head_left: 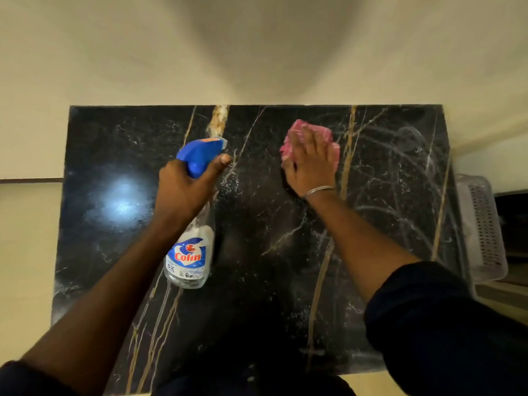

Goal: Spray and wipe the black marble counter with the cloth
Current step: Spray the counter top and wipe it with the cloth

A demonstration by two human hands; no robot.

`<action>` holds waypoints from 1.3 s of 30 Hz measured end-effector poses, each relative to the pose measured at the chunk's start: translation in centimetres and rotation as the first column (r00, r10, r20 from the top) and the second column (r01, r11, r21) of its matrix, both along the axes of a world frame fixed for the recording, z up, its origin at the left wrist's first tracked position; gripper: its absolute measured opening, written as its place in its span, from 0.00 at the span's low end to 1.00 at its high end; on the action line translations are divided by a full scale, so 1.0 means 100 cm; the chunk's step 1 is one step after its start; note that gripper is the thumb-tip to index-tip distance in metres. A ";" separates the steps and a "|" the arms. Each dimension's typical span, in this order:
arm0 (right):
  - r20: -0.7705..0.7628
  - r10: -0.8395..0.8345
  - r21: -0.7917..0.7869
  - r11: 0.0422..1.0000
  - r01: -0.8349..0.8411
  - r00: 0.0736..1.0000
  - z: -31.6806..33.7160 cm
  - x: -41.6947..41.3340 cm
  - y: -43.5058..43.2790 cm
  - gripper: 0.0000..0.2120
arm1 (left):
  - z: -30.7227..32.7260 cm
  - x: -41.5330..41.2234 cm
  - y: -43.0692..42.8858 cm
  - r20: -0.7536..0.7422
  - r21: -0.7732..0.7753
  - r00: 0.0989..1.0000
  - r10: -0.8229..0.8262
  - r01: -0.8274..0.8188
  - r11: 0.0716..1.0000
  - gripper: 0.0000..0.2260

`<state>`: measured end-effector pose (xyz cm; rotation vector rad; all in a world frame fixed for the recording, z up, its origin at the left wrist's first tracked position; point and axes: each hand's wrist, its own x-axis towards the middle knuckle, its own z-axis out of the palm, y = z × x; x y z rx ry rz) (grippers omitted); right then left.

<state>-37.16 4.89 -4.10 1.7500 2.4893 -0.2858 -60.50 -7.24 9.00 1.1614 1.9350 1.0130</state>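
The black marble counter (pixel 108 155) with gold and white veins fills the middle of the head view. My left hand (pixel 183 187) grips the neck of a clear spray bottle (pixel 190 258) with a blue trigger head, held above the counter's centre-left, nozzle pointing away from me. My right hand (pixel 310 164) presses flat on a folded pink cloth (pixel 303 132) lying on the counter's far centre-right. Wet streaks and droplets show on the counter's right side and near the nozzle.
A cream wall (pixel 257 52) rises behind the counter's far edge. A pale perforated plastic basket (pixel 483 227) stands just off the counter's right edge. Beige floor (pixel 25 252) lies to the left.
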 end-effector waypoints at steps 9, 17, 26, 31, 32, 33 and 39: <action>-0.044 -0.489 -0.062 0.872 0.486 0.871 0.011 -0.016 0.030 0.35 | -0.010 0.000 0.010 0.028 -0.066 0.999 -0.029 0.031 0.997 0.21; -0.034 0.144 -0.054 0.988 -0.146 0.989 0.019 -0.062 0.023 0.35 | -0.002 0.008 0.010 0.032 -0.055 0.999 -0.039 0.040 0.998 0.16; 0.025 -0.350 -0.015 0.937 0.350 0.937 0.021 0.057 0.053 0.29 | 0.003 0.008 0.003 0.030 -0.035 0.997 -0.068 0.069 0.997 0.17; -0.033 -0.298 -0.006 0.955 0.298 0.954 0.028 -0.020 0.011 0.34 | 0.009 0.015 -0.007 0.039 -0.025 0.998 -0.056 0.057 0.998 0.13; -0.040 -0.236 -0.002 0.972 0.237 0.971 0.026 -0.039 -0.004 0.34 | 0.009 0.017 -0.010 0.034 -0.025 0.998 -0.059 0.060 0.998 0.13; -0.051 -0.163 -0.004 0.987 0.163 0.985 0.024 -0.057 -0.017 0.33 | 0.009 0.018 -0.013 0.027 -0.030 0.998 -0.061 0.062 0.998 0.14; -0.069 0.085 0.016 0.996 -0.084 0.994 0.020 -0.045 -0.036 0.29 | 0.012 0.022 -0.026 0.012 -0.069 0.997 -0.078 0.079 0.995 0.19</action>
